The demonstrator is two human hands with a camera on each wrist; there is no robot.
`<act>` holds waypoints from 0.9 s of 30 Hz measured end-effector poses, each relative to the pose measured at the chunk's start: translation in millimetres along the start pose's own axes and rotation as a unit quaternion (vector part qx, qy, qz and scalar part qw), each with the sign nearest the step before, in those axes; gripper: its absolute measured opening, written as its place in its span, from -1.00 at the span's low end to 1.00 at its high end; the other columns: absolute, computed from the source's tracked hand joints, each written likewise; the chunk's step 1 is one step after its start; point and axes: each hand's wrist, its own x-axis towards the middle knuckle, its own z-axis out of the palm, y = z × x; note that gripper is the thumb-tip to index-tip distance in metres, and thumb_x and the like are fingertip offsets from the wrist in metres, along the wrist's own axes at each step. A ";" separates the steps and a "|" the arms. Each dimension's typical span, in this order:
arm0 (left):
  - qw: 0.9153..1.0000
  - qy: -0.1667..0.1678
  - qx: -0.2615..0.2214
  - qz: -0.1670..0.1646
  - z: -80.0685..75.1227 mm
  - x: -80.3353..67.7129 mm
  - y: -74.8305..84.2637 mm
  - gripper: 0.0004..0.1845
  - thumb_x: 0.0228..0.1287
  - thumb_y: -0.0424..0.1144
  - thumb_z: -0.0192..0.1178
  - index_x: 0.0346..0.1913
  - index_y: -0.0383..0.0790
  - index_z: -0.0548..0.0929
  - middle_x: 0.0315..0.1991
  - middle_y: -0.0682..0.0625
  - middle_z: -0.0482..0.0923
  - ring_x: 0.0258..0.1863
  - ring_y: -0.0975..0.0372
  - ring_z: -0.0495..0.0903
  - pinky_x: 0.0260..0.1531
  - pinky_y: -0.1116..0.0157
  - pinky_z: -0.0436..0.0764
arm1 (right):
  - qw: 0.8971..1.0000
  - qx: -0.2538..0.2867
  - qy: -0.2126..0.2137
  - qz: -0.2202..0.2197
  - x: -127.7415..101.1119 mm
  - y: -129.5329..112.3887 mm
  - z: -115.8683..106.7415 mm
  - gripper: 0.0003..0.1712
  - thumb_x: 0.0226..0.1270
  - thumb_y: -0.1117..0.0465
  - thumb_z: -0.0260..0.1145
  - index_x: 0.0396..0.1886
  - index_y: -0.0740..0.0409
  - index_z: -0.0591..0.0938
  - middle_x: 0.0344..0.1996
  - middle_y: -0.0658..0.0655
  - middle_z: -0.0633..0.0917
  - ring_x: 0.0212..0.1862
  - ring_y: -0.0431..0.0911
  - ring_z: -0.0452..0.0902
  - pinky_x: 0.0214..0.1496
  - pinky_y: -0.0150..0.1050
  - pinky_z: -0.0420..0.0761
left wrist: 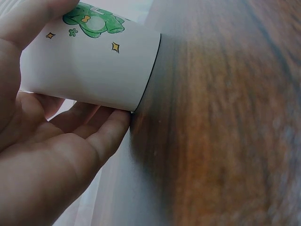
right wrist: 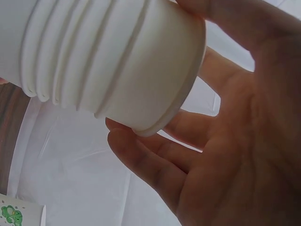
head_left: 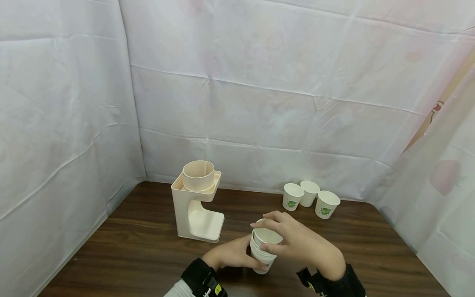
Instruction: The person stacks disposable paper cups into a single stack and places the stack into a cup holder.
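A nested stack of white paper cups (head_left: pixel 259 255) stands at the table's near middle, its several rims visible in the right wrist view. My left hand (head_left: pixel 231 252) wraps its lower part, thumb on the near side. In the left wrist view the bottom cup (left wrist: pixel 89 66) has a green cartoon print, and its base is right at the wood. From above, my right hand (head_left: pixel 297 239) holds the top cup (right wrist: pixel 164 66) near its rim between thumb and fingers. That cup sticks up farther from the stack than the others.
Left of the stack stands a cream holder (head_left: pixel 182 214) with a round tube (head_left: pixel 198 177) on top and a flat base. Near the back cloth wall are three paper cups: one on the left (head_left: pixel 293 196), one behind (head_left: pixel 309 193), one on the right (head_left: pixel 327 204).
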 end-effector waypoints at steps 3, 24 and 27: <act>1.000 0.003 0.004 0.001 -0.6 0.2 0.3 -0.28 0.16 -0.22 0.47 0.35 0.00 0.35 0.03 0.17 0.56 0.03 0.31 0.55 0.09 0.29 0.45 | 1.000 0.007 -0.011 0.007 0.3 0.6 0.4 -0.56 0.45 -0.07 0.31 0.28 -0.27 0.56 0.23 0.11 0.50 0.26 0.09 0.42 0.06 0.01 0.57; 1.000 -0.010 -0.001 0.002 -1.9 -0.5 -3.6 -0.19 0.18 -0.16 0.45 0.45 0.01 0.27 0.12 0.17 0.51 0.10 0.30 0.51 0.14 0.27 0.41 | 0.999 0.010 -0.036 0.025 1.5 0.8 5.7 -0.53 0.42 -0.15 0.31 0.28 -0.25 0.57 0.21 0.14 0.51 0.20 0.10 0.46 0.06 0.04 0.57; 1.000 -0.007 0.000 0.000 -1.5 -0.6 -3.5 -0.20 0.18 -0.17 0.46 0.43 0.04 0.28 0.11 0.18 0.52 0.09 0.30 0.51 0.15 0.26 0.41 | 0.998 0.014 -0.041 0.036 0.7 1.0 4.4 -0.52 0.43 -0.17 0.28 0.29 -0.25 0.57 0.23 0.15 0.50 0.22 0.11 0.45 0.08 0.06 0.56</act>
